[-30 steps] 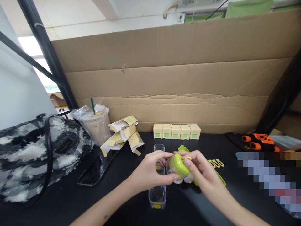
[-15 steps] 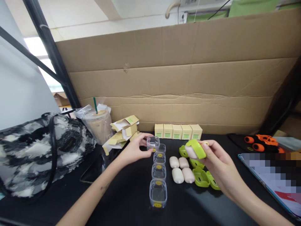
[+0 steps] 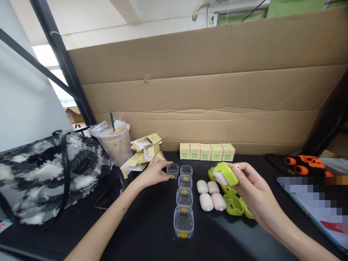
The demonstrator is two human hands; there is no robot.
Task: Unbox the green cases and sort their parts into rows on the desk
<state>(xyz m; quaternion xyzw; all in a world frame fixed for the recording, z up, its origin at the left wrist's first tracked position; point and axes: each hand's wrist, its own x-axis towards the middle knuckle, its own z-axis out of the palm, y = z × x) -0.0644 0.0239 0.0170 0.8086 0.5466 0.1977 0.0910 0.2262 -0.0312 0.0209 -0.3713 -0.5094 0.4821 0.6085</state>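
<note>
My left hand [image 3: 152, 171] rests on the black table, its fingers closed on a small clear plastic box [image 3: 172, 170] set down left of a column of several more clear boxes [image 3: 184, 197]. Held above the table, my right hand [image 3: 248, 183] grips a pale pink oval piece fitted in a lime green case [image 3: 225, 174]. Below it lie several pink oval pieces [image 3: 211, 196] and several empty green cases [image 3: 233, 204].
A row of small yellow cartons [image 3: 207, 152] stands against the cardboard wall [image 3: 206, 94]. Unfolded cartons [image 3: 144, 150] and an iced drink cup [image 3: 115, 143] sit at the left by a black-and-white bag [image 3: 46, 174]. An orange object [image 3: 306, 164] lies at the right.
The hands parted from the middle. My left hand carried a clear box to the far left and set it on the table; my right hand lifted the green-cased piece to the right.
</note>
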